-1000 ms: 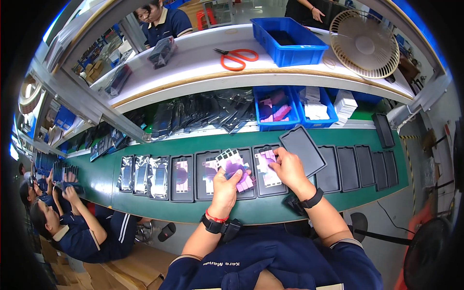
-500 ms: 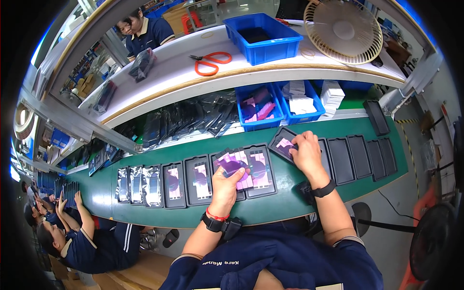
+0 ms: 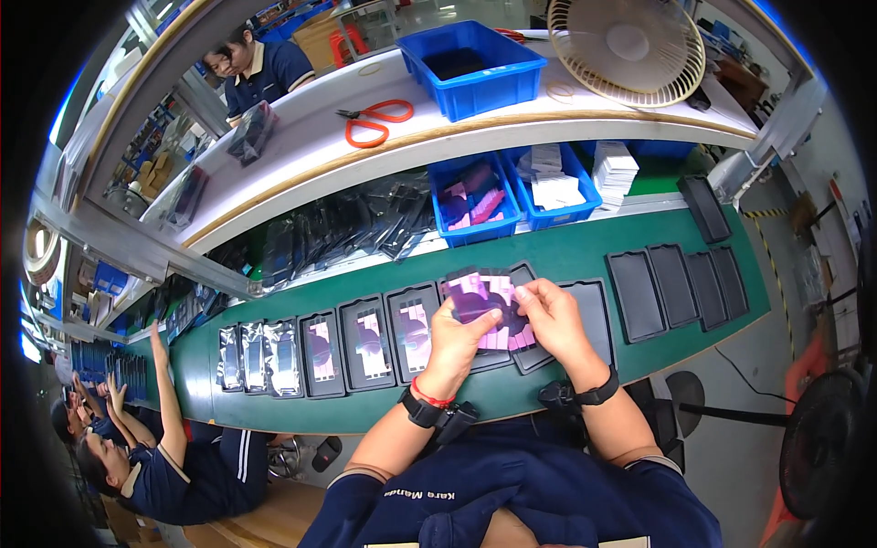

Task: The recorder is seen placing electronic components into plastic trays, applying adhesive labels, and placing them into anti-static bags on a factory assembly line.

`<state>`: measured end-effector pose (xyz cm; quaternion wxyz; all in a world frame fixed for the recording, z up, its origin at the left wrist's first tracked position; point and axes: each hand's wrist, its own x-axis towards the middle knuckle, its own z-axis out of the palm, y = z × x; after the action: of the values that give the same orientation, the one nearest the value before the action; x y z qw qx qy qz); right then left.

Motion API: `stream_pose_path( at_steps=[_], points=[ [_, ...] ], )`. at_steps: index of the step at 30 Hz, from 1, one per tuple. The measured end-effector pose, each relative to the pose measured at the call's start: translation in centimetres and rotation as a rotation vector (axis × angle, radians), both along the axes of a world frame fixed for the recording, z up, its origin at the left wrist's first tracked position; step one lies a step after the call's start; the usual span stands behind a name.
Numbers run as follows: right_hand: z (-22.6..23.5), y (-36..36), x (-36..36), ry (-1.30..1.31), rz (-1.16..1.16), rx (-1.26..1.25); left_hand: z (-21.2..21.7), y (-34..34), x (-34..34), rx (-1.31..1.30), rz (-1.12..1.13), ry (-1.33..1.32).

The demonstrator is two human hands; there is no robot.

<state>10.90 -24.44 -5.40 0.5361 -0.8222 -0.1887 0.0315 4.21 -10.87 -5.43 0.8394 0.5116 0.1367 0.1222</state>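
Observation:
My left hand (image 3: 454, 345) is closed on a small fan of purple-and-pink printed sheets (image 3: 475, 294), its thumb lying across their lower part. At their right edge, my right hand (image 3: 555, 321) has its thumb and fingers pinched on one of the sheets. Both hands are over a black tray (image 3: 532, 363), largely hidden beneath them and tilted against its neighbours. To the left, black trays hold similar sheets, such as the sheet (image 3: 413, 334) nearest my left hand. An empty black tray (image 3: 594, 315) lies just right of my right hand.
More black trays (image 3: 637, 297) lie at the right of the green table (image 3: 384, 411). Silvery packs (image 3: 283, 356) lie left. Blue bins (image 3: 475, 233) and dark bagged pieces (image 3: 343, 224) sit under the shelf, which bears red-handled cutters (image 3: 370, 137) and a fan (image 3: 626, 46). Co-workers sit left and beyond.
My right hand has come left from a tray to the sheets in my left hand. My left hand has shifted right. The tilted tray now lies lower, beneath my hands.

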Motion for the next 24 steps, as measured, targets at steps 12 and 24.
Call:
stream_pose_path(
  at_steps=[12,24],
  points=[
    [-0.3,-10.5,1.3,-0.329,-0.311,-0.315,-0.2,-4.3,2.3,-0.011,-0.199,0.073],
    [-0.7,-18.5,8.5,-0.032,-0.377,-0.26,0.6,-10.5,6.6,-0.076,-0.427,0.062]
  ],
)
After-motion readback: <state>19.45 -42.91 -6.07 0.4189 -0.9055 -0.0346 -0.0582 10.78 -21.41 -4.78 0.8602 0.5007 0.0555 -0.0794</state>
